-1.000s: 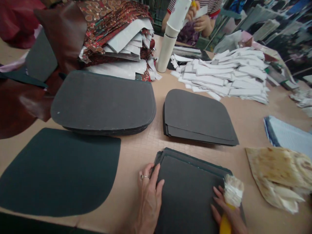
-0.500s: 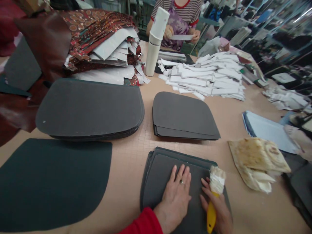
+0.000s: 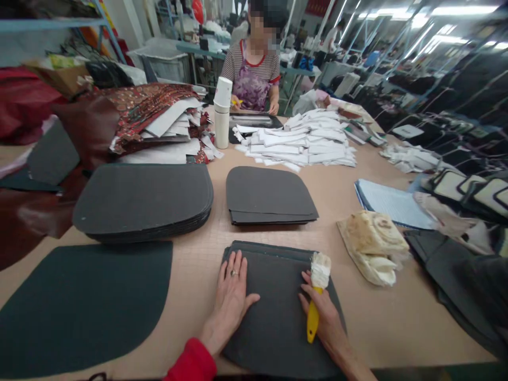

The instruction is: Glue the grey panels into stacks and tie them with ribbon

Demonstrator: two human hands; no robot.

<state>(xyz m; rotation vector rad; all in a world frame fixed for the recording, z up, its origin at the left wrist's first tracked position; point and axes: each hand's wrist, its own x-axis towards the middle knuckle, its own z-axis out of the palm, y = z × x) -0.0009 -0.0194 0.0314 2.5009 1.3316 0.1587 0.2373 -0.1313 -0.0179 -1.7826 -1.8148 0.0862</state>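
A stack of dark grey panels with one curved side [image 3: 278, 323] lies in front of me on the table. My left hand [image 3: 228, 299] rests flat along its left edge, fingers together and stretched out, thumb apart; a ring shows on one finger. At the stack's right side, my right hand [image 3: 328, 316] holds a paintbrush [image 3: 313, 319] with a yellow handle. Its bristles are coated white and point away from me. The right fingertips touch the top panel beside the brush. A larger dark green panel [image 3: 87, 307] lies flat to the left.
Behind are a tall stack of grey panels [image 3: 145, 196] and a smaller one [image 3: 270, 193]. Farther back stand paper cups [image 3: 222, 121], patterned sheets [image 3: 154, 100] and white strips [image 3: 301, 140]. A stained cream bundle [image 3: 371, 243] lies right. A co-worker [image 3: 256, 69] is across the table [image 3: 400, 323].
My left hand has moved from the middle of the top panel to its left edge. The right hand still holds the brush. My view has tipped upward, showing more of the room.
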